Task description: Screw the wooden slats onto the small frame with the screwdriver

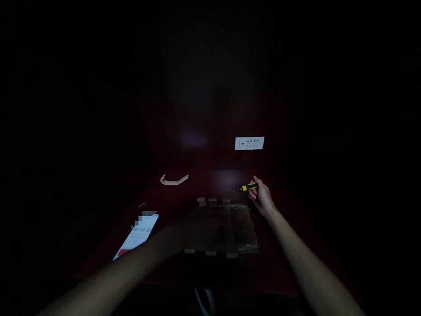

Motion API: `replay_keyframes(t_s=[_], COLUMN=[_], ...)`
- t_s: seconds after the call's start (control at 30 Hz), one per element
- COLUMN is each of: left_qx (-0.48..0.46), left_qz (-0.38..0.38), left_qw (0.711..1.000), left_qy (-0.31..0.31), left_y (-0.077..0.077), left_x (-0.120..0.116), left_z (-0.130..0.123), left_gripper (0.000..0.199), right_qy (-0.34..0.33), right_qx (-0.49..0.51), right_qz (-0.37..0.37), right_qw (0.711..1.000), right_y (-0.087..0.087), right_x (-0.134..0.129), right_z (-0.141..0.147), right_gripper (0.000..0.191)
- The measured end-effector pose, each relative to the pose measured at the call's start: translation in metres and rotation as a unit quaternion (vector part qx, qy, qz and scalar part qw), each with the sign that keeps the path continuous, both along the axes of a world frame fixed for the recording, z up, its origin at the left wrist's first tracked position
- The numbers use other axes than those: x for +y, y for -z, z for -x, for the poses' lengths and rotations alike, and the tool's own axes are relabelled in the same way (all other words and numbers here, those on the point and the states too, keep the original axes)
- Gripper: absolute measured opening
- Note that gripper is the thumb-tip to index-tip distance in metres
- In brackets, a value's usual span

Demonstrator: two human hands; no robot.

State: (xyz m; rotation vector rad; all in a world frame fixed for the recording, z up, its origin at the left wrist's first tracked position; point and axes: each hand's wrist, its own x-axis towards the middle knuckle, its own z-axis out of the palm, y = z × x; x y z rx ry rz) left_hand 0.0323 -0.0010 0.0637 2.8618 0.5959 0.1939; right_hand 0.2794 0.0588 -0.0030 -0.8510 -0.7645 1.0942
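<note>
My right hand [262, 196] is closed around a yellow and black screwdriver [249, 187], whose thin tip points left above the dark red table [210, 177]. Across a brownish slab [243, 228] lie several pale strips with turned ends, the rightmost strip [230, 237] near the slab's middle. Over the left part of the slab rests my left hand [210, 226], in deep shadow; its fingers are too dark to make out.
A curved pale piece [174, 181] lies at the back left. Small thin pieces [142, 204] sit beyond a lit phone [136, 237] on the left. A white socket plate [249, 143] is on the back wall. Below the front edge hangs a pale loop [205, 300].
</note>
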Motion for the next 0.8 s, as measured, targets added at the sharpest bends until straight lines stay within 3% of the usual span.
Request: replay_keyframes(t_s=[0.13, 0.27, 0.37, 0.43, 0.53, 0.63, 0.8], left_qx=[0.051, 0.078, 0.028, 0.003, 0.060, 0.144, 0.171], left_qz=[0.006, 0.105, 0.208, 0.175, 0.062, 0.023, 0.008], left_qw=[0.999, 0.991, 0.977, 0.977, 0.959, 0.915, 0.871], left_qy=[-0.006, 0.000, -0.030, -0.118, -0.271, -0.376, -0.460], left_y=[-0.010, -0.043, -0.065, -0.068, -0.054, -0.027, 0.023], left_x=[-0.011, -0.014, 0.021, 0.065, 0.141, 0.199, 0.235], left_z=[0.000, 0.015, 0.042, 0.067, 0.106, 0.137, 0.162], left_gripper=[0.043, 0.049, 0.047, 0.038, 0.041, 0.052, 0.053], right_qy=[-0.041, -0.067, -0.101, -0.119, -0.139, -0.157, -0.150], right_qx=[0.054, 0.123, 0.193, 0.217, 0.229, 0.234, 0.256], right_qz=[0.025, 0.028, 0.022, 0.015, 0.007, 0.015, 0.040], right_qw=[0.997, 0.990, 0.976, 0.969, 0.963, 0.959, 0.954], right_y=[0.002, -0.004, -0.007, -0.008, -0.007, -0.005, 0.001], right_x=[-0.006, -0.013, -0.017, -0.019, -0.021, -0.021, -0.019], right_z=[-0.007, -0.013, -0.015, -0.016, -0.016, -0.015, -0.013], right_gripper=[0.034, 0.033, 0.030, 0.028, 0.025, 0.023, 0.023])
